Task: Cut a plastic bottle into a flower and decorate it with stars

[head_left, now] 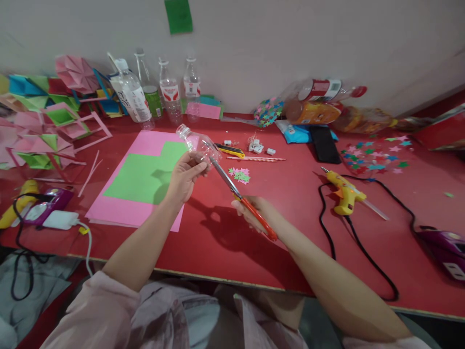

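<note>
My left hand (187, 175) is closed around the cut top part of a clear plastic bottle (196, 141), its neck tilted up to the left. In my right hand (256, 213) are scissors (232, 186) with red-orange handles. Their blades reach up to the bottle's lower edge; whether they touch or bite into the plastic I cannot tell. Below and left of the bottle lie a green paper sheet (138, 179) and pink paper (134, 213). A yellow utility knife (232, 150), a striped straw (257, 159) and a pile of small paper stars (240, 175) lie just beyond the scissors.
Plastic bottles (170, 94) stand along the wall. Folded paper models (58, 121) crowd the left. At right are a yellow glue gun (345, 191) with its cord, a black phone (325, 144), a star-covered clear plastic piece (378, 155) and a purple power strip (443, 249).
</note>
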`<state>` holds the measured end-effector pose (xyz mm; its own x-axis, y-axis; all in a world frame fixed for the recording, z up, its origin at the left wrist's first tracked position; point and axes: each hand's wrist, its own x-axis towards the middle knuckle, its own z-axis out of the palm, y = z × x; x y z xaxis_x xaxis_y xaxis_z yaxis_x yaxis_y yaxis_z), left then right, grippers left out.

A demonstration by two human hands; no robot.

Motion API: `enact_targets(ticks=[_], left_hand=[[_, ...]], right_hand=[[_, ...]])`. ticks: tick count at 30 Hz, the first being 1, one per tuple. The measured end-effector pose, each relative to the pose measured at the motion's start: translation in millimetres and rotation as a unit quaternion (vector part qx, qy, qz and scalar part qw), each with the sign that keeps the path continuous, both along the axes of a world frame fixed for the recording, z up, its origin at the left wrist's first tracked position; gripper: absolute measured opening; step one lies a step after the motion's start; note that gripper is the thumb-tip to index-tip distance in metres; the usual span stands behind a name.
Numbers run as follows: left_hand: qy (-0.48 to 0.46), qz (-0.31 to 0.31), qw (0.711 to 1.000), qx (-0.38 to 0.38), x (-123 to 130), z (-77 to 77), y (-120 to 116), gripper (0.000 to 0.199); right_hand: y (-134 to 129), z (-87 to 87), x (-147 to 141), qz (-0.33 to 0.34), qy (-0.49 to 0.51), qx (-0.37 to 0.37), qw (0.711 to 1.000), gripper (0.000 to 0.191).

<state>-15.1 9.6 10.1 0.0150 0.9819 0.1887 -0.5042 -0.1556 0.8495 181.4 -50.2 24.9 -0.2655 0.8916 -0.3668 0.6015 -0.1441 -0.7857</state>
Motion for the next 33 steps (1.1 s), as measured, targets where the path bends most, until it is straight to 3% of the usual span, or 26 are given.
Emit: enact_targets(ticks=[8,15,20,33], left_hand=[[-0.001,0.001,1.000,-0.006,-1.8,-0.6,2.6,0.022],[0.043,-0.055,0.997,-0.013,3.6,-4.4,0.0,0.023],[0.035,-0.060,0.997,-0.010,4.8,-5.2,-0.9,0.023],[0.034,-0.056,0.998,-0.011,2.7,-5.1,-0.8,0.021]], right_hand=[[-1.8,2.5,-0.8,-0.016,-0.001,-0.026,1.000,0.048],[-0.4,-6.7,3.8,0.021,0.046,-0.006,0.999,0.049],[-0.5,-5.4,1.3,-0.008,0.039,-0.045,0.998,0.050],[-2.5,3.6,-1.4,-0.032,-0.013,0.002,0.999,0.050]])
